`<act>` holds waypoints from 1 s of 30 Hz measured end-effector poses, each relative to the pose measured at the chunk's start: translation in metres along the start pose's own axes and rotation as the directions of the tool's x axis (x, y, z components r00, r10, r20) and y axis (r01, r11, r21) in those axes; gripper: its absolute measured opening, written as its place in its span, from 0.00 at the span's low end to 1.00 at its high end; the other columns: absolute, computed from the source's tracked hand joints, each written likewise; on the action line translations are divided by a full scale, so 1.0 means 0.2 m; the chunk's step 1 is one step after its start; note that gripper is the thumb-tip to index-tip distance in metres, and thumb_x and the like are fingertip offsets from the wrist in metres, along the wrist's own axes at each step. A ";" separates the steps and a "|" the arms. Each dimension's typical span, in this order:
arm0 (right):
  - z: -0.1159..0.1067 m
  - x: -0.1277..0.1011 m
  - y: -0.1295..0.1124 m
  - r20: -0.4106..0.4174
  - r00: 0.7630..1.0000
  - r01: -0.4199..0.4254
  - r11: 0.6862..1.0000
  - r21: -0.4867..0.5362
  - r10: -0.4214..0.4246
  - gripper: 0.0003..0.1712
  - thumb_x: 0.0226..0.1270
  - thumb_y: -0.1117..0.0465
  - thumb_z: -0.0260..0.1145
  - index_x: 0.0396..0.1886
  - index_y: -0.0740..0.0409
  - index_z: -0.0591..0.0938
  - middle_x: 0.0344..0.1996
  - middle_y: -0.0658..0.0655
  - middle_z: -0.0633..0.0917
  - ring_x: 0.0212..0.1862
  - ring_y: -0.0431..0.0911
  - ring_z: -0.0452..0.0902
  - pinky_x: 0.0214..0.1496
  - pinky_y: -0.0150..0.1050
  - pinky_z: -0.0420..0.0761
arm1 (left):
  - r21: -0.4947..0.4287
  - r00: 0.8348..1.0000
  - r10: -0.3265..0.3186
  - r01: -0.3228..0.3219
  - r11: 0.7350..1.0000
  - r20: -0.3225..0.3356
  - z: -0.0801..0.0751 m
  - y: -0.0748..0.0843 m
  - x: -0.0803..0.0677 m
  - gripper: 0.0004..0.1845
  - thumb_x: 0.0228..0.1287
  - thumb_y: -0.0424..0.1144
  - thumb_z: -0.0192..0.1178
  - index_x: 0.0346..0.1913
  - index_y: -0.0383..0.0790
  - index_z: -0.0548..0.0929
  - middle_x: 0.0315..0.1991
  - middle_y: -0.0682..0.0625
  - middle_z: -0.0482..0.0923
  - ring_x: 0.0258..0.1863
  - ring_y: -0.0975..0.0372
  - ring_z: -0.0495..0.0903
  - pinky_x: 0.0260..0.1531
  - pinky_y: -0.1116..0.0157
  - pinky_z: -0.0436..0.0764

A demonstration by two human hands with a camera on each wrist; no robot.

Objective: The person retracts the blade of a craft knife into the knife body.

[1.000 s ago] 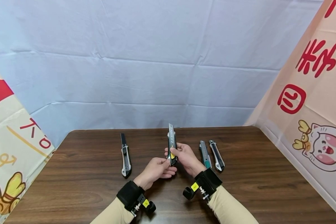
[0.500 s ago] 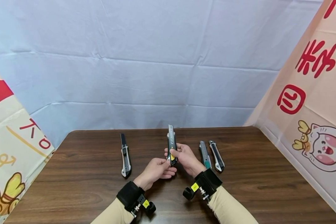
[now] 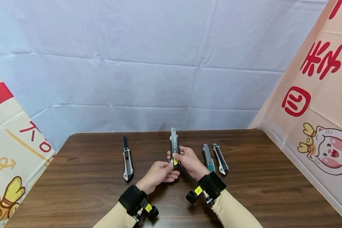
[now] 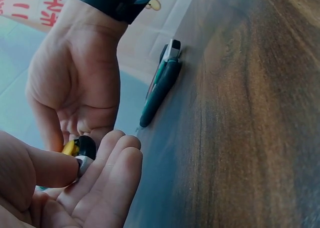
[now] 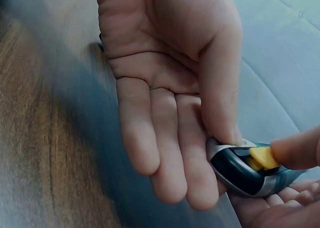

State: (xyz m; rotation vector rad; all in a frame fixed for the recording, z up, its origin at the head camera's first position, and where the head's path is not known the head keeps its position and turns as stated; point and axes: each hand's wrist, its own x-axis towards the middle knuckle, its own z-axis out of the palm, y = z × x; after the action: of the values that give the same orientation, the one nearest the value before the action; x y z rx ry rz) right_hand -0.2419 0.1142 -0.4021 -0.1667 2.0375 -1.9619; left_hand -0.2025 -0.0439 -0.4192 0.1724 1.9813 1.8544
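- We see a black and silver utility knife with a yellow slider [image 3: 174, 148] held upright above the dark brown wooden table [image 3: 74, 177], near its middle, with the tip pointing away from us.
- Our right hand [image 3: 189, 161] grips the knife's lower body: the fingers [image 5: 165, 138] lie along one side, only lightly curled, and the thumb presses in from the other side.
- From the right wrist view, the knife's rounded butt end sits just past the right fingertips, yellow slider showing.
- Our left hand [image 3: 159, 172] pinches the butt end of the knife, with the thumb [image 4: 47, 168] laid against the yellow slider and the fingers cupped loosely beneath.
- Both hands touch the knife at its lower part; the upper part stands free above them.
- On the table to the left lies a black and silver utility knife [image 3: 127, 160], well apart from the hands.
- To the right lie a green utility knife [image 3: 208, 157] and a silver and black utility knife [image 3: 220, 158], side by side, just beside the right hand.
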 end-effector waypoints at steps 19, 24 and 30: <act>0.00 0.01 0.00 0.031 1.000 -0.005 1.000 0.000 0.005 0.26 0.73 0.71 0.52 0.69 0.70 0.64 0.61 0.71 0.76 0.57 0.52 0.80 0.55 0.39 0.82 | 0.004 1.000 -0.008 0.008 1.000 -0.002 0.00 0.00 0.00 0.19 0.78 0.36 0.44 0.55 0.23 0.79 0.44 0.37 0.86 0.37 0.64 0.86 0.41 0.65 0.87; 0.00 0.00 0.00 0.028 1.000 -0.012 1.000 -0.010 0.012 0.26 0.73 0.71 0.52 0.69 0.69 0.64 0.61 0.70 0.77 0.58 0.53 0.80 0.56 0.41 0.82 | -0.006 1.000 -0.010 0.010 1.000 0.013 0.00 0.00 -0.01 0.20 0.78 0.36 0.43 0.55 0.22 0.78 0.43 0.40 0.87 0.37 0.64 0.87 0.40 0.66 0.87; -0.01 0.00 -0.01 0.047 0.999 -0.015 0.999 -0.037 0.016 0.28 0.74 0.70 0.52 0.71 0.69 0.60 0.61 0.71 0.77 0.60 0.58 0.77 0.58 0.43 0.81 | -0.011 1.000 -0.006 0.006 1.000 0.015 0.00 -0.01 0.00 0.20 0.78 0.37 0.43 0.57 0.23 0.77 0.45 0.38 0.86 0.40 0.61 0.87 0.42 0.65 0.87</act>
State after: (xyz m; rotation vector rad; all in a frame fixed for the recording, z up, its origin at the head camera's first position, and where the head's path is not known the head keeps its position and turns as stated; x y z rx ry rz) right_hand -0.2436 0.1160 -0.4011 -0.2023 2.0396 -1.8945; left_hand -0.2013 -0.0442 -0.4204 0.1758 1.9590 1.8549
